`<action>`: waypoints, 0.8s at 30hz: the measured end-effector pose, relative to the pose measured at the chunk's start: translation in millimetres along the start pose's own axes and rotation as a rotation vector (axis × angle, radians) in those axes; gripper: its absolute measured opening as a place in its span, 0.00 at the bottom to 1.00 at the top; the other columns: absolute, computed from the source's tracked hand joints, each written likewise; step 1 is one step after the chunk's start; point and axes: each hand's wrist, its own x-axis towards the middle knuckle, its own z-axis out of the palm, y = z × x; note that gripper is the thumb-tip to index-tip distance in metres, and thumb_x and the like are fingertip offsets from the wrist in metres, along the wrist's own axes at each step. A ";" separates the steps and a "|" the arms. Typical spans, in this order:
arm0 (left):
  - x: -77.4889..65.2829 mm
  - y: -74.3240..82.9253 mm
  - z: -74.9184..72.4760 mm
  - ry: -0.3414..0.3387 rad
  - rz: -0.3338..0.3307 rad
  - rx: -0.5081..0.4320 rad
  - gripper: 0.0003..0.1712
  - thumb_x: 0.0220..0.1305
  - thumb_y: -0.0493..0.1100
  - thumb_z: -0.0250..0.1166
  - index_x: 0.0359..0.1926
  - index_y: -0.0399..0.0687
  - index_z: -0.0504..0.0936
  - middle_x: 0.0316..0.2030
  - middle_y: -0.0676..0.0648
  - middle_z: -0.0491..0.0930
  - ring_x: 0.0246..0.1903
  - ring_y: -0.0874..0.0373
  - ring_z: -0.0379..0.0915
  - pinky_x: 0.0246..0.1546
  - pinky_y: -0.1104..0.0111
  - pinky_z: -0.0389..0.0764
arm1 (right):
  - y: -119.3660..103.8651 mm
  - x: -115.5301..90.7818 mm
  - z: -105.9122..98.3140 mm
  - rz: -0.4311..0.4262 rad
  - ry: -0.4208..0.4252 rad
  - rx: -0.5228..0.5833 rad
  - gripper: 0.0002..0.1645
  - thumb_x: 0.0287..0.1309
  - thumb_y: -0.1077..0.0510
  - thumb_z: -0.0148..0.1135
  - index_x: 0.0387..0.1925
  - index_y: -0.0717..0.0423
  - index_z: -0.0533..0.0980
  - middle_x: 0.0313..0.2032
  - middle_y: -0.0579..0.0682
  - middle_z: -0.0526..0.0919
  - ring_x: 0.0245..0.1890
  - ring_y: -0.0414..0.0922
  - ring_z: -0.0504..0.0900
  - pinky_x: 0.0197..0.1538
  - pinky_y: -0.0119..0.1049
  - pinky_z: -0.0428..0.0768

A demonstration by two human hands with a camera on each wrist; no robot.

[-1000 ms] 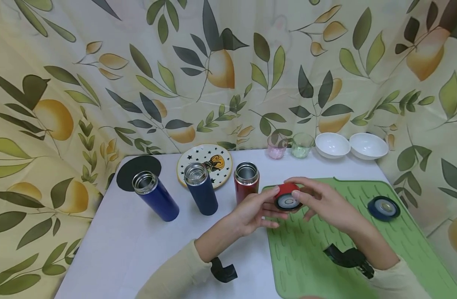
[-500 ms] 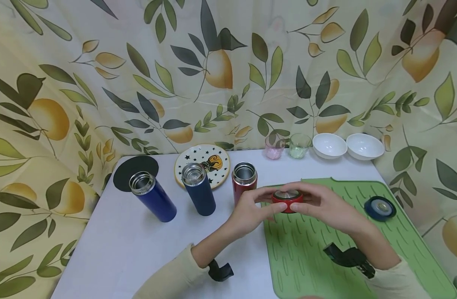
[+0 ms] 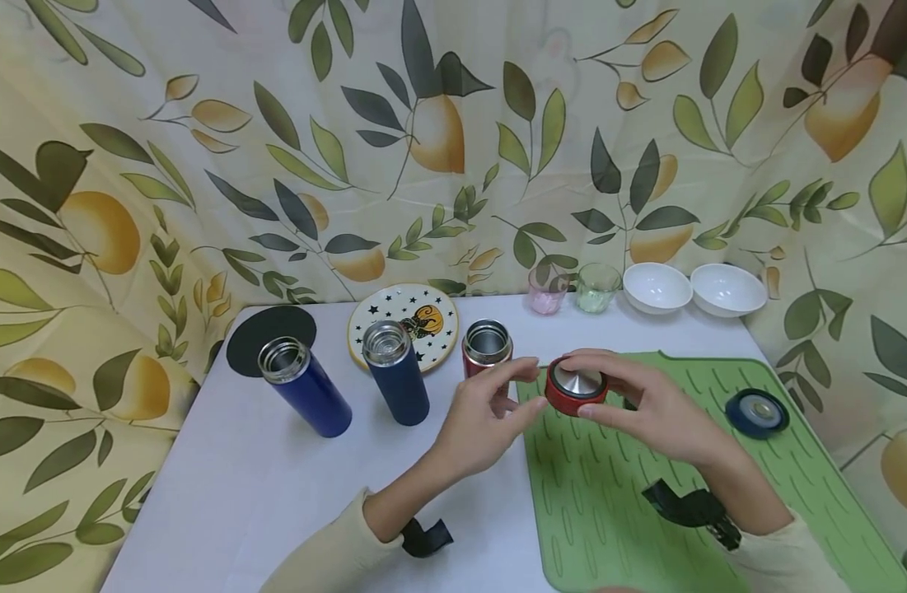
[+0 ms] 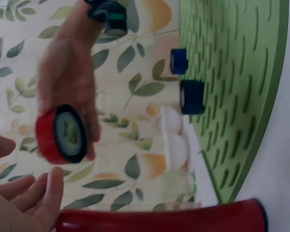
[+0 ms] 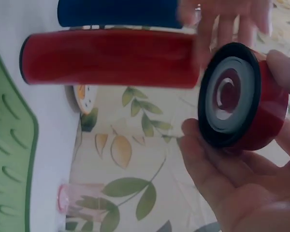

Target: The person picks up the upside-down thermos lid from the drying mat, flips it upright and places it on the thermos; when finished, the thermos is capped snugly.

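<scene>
My right hand (image 3: 656, 408) pinches a red bottle lid (image 3: 575, 387) between thumb and fingers, above the green mat. Its silver top tilts up in the head view; the pale inner seal shows in the right wrist view. Just left of the lid, my left hand (image 3: 475, 420) is held with fingers spread and apart from it, holding nothing. Behind the left hand stands the lidless red bottle (image 3: 487, 350), its lower part hidden. Further left are a lidless dark navy bottle (image 3: 397, 375) and a lidless bright blue bottle (image 3: 305, 387).
The green mat (image 3: 609, 511) covers the table's right side. On it sit a navy lid (image 3: 757, 413) and a blue lid (image 4: 178, 61). Along the back are a black disc (image 3: 271, 339), a star-patterned plate (image 3: 382, 305), pink (image 3: 548, 292) and green glasses (image 3: 597, 288), and white bowls (image 3: 656, 288).
The red lid has turned from underside facing me to silver top up. My left hand has let go of it and drawn slightly left; the right hand keeps hold.
</scene>
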 end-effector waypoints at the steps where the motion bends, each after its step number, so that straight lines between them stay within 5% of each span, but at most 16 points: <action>1: -2.6 2.2 -4.0 0.052 0.047 0.003 0.24 0.60 0.45 0.63 0.58 0.52 0.72 0.48 0.52 0.76 0.41 0.63 0.75 0.35 0.72 0.80 | 1.3 0.9 -1.2 -0.009 0.021 0.010 0.29 0.54 0.64 0.63 0.58 0.48 0.70 0.58 0.47 0.70 0.56 0.41 0.71 0.54 0.28 0.72; 6: -14.3 24.8 -27.6 0.347 0.251 0.050 0.21 0.56 0.31 0.63 0.53 0.38 0.74 0.46 0.41 0.77 0.44 0.49 0.74 0.36 0.64 0.81 | 2.5 11.1 -8.5 -0.051 0.143 0.036 0.30 0.51 0.69 0.64 0.57 0.54 0.71 0.58 0.50 0.70 0.56 0.42 0.70 0.54 0.26 0.71; 10: -17.9 18.0 -37.2 0.456 0.223 0.140 0.29 0.53 0.32 0.66 0.58 0.42 0.71 0.54 0.46 0.72 0.53 0.51 0.68 0.45 0.62 0.78 | -2.5 28.6 -10.4 -0.050 0.196 0.073 0.30 0.52 0.67 0.64 0.58 0.51 0.71 0.59 0.48 0.70 0.56 0.44 0.69 0.54 0.27 0.71; 14: -16.8 -13.5 -34.4 0.395 0.103 0.185 0.38 0.55 0.44 0.68 0.65 0.57 0.61 0.61 0.56 0.63 0.60 0.59 0.60 0.55 0.64 0.71 | -26.5 52.1 -2.8 -0.055 0.191 0.066 0.29 0.52 0.67 0.64 0.57 0.55 0.71 0.59 0.50 0.69 0.58 0.45 0.68 0.55 0.29 0.71; 18: -11.2 -35.2 -28.7 0.317 0.004 0.138 0.44 0.54 0.47 0.68 0.68 0.57 0.56 0.64 0.57 0.60 0.62 0.61 0.58 0.57 0.61 0.69 | -44.9 72.0 9.5 -0.087 0.158 0.045 0.27 0.52 0.67 0.64 0.56 0.59 0.72 0.59 0.52 0.70 0.61 0.44 0.65 0.59 0.34 0.69; 24: -2.3 -71.3 -25.7 0.243 -0.160 0.029 0.49 0.48 0.50 0.72 0.68 0.69 0.53 0.60 0.59 0.66 0.59 0.66 0.61 0.58 0.62 0.67 | -46.7 87.4 23.2 -0.125 0.062 0.047 0.26 0.52 0.66 0.64 0.55 0.60 0.72 0.59 0.53 0.69 0.61 0.46 0.65 0.60 0.45 0.67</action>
